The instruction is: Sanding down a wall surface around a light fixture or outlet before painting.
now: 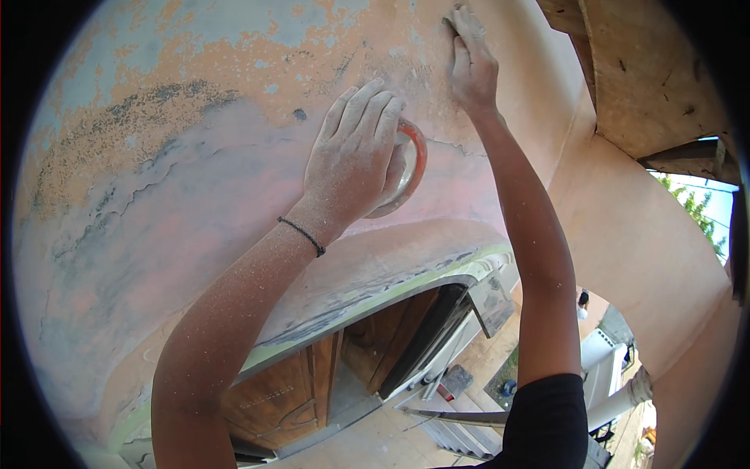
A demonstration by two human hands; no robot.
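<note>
My left hand [355,148], coated in pale dust, is raised against the peeling wall [195,195] and holds a round, shallow dish with a red rim [420,152]. The dish has a whitish inside; my thumb lies across it, and the back of my hand hides the rest. Higher up and to the right, my right hand [473,62] presses bent, dusty fingers to the wall around a small dark piece [448,23]. Only an edge of that piece shows, so its kind is unclear. Orange, grey and pinkish patches with cracks cover the wall around both hands.
Below is an arched opening with a green-edged rim [273,352] and wooden doors [273,399]. Far down stand corrugated sheets [457,430] and a white appliance-like box [598,348]. A curved plastered wall [633,227] and wooden boards [648,70] rise at the right.
</note>
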